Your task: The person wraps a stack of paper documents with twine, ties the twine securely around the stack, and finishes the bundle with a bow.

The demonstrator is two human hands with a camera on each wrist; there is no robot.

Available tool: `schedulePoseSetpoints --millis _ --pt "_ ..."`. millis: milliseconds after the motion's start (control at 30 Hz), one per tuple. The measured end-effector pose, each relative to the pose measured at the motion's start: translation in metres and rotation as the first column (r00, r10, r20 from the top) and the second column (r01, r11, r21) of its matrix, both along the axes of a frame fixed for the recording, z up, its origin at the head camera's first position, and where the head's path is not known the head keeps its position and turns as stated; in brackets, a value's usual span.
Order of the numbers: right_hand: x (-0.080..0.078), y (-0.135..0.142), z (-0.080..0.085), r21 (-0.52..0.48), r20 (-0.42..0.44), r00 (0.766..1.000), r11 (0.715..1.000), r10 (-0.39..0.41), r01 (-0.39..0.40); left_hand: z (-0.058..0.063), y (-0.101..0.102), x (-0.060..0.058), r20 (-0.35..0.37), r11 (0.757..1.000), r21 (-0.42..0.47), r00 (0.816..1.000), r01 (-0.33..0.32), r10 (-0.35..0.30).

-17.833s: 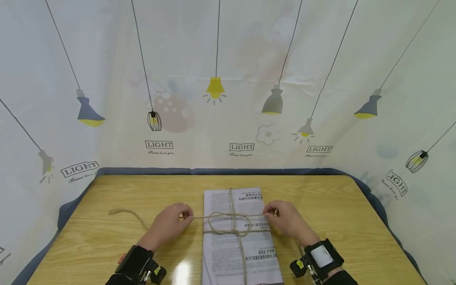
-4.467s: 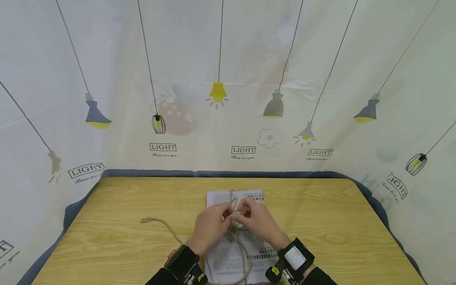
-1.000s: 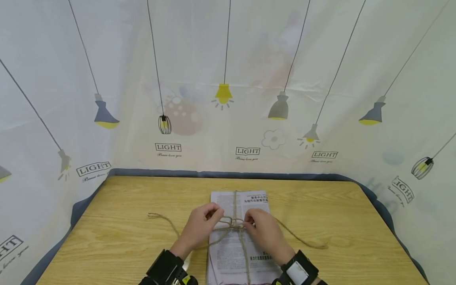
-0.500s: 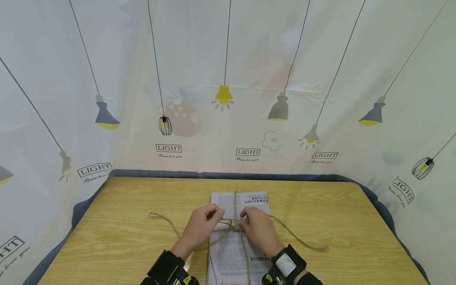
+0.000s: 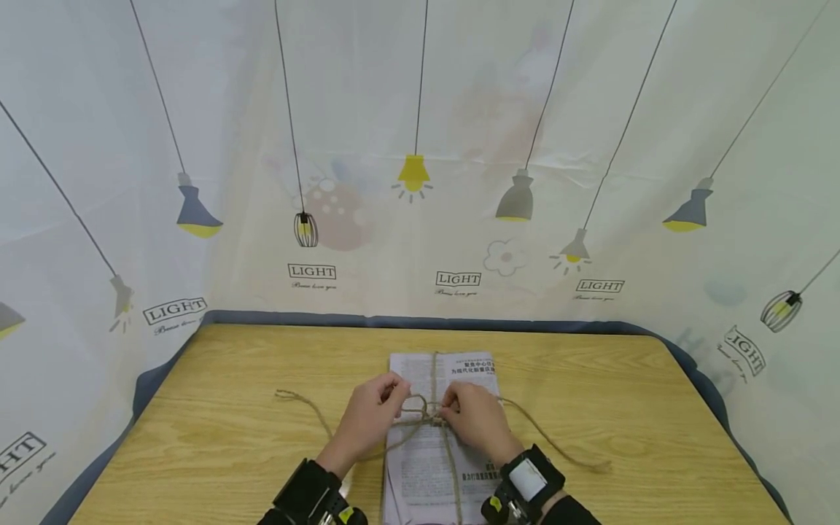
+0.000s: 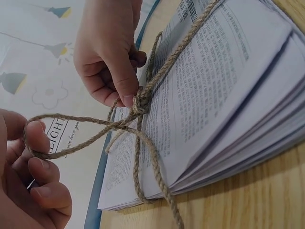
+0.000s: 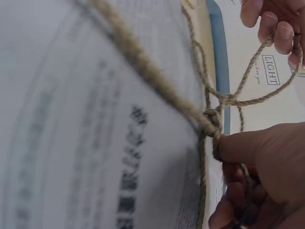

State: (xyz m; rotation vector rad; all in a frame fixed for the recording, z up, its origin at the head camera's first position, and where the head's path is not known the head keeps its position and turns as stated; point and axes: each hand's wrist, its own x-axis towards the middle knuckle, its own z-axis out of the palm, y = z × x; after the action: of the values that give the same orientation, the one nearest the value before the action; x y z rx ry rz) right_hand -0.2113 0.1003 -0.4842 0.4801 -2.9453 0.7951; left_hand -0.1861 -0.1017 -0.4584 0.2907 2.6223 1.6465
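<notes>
A stack of newspapers [image 5: 420, 477] lies on the table, bound crosswise with brown twine [image 6: 190, 36]. The twine meets in a knot [image 6: 140, 102] on top of the stack. My left hand [image 5: 369, 410], at the knot's left, pinches a twine loop [image 6: 66, 117] between thumb and fingers; the loop stretches out from the knot. On the other side my right hand [image 5: 482, 419] has its thumb tip right at the knot and pinches twine there, as the right wrist view shows. Its curled fingers [image 7: 233, 198] have a strand running past them.
One loose twine end [image 5: 298, 397] lies on the wooden table [image 5: 216, 437] at the left. Another loose end [image 5: 558, 445] trails off to the right. Behind the table hangs a pale cloth [image 5: 367, 292] printed with lamps.
Earlier my hands stretched twine across the stack, then met over its middle. Over the last second my right hand moved slightly left to the knot, while the left stayed nearly still with its loop.
</notes>
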Motion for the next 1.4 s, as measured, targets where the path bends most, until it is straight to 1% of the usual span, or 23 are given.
schedulePoseSetpoints --millis 67,167,300,433,600,667,733,900,1033,1100,1167,1267,1400 --pt "-0.001 0.0 -0.003 0.012 -0.049 0.999 1.0 0.005 -0.005 -0.001 0.0 0.0 0.018 0.999 -0.003 0.999 -0.034 0.034" --pt "-0.001 0.0 -0.007 0.039 -0.117 0.993 0.999 0.012 -0.008 -0.002 0.0 -0.001 0.032 0.998 -0.004 0.998 -0.062 0.062" --pt "-0.001 -0.001 -0.011 0.101 -0.199 0.98 0.995 0.016 0.004 -0.003 0.0 -0.003 0.048 0.998 -0.009 0.997 -0.065 0.066" --pt "-0.001 -0.002 -0.012 0.153 -0.267 0.963 0.988 0.033 0.009 -0.004 0.0 -0.004 0.079 0.999 -0.014 0.996 -0.038 0.039" --pt "0.001 -0.001 -0.009 0.189 -0.334 0.941 0.982 0.058 0.006 -0.004 0.001 -0.005 0.099 0.999 -0.008 0.994 0.049 -0.048" --pt "0.0 -0.001 -0.009 0.204 -0.349 0.935 0.979 0.062 0.011 -0.004 0.002 -0.005 0.097 0.997 -0.015 0.992 0.078 -0.076" --pt "0.0 -0.001 -0.009 0.22 -0.356 0.932 0.975 0.068 0.013 -0.003 0.004 -0.004 0.096 0.996 -0.028 0.992 0.09 -0.087" --pt "-0.001 -0.001 -0.01 0.256 -0.374 0.924 0.967 0.083 0.017 -0.005 0.01 -0.005 0.078 0.996 -0.052 0.995 0.071 -0.067" --pt "-0.002 -0.001 -0.009 0.273 -0.371 0.925 0.962 0.089 0.017 -0.008 0.014 -0.01 0.047 0.995 -0.093 0.998 0.045 -0.041" --pt "-0.002 0.0 -0.009 0.275 -0.373 0.923 0.961 0.09 0.017 -0.01 0.015 -0.013 0.033 0.991 -0.124 0.999 0.044 -0.041" --pt "-0.002 0.001 -0.009 0.273 -0.384 0.918 0.962 0.093 0.016 -0.012 0.017 -0.016 0.039 0.988 -0.146 0.998 0.047 -0.042" --pt "-0.002 0.001 -0.009 0.281 -0.409 0.906 0.96 0.106 0.015 -0.016 0.019 -0.023 0.064 0.984 -0.164 0.996 0.073 -0.063" --pt "-0.004 0.002 -0.009 0.302 -0.42 0.9 0.953 0.117 0.017 -0.02 0.022 -0.03 0.08 0.976 -0.177 0.99 0.13 -0.117"
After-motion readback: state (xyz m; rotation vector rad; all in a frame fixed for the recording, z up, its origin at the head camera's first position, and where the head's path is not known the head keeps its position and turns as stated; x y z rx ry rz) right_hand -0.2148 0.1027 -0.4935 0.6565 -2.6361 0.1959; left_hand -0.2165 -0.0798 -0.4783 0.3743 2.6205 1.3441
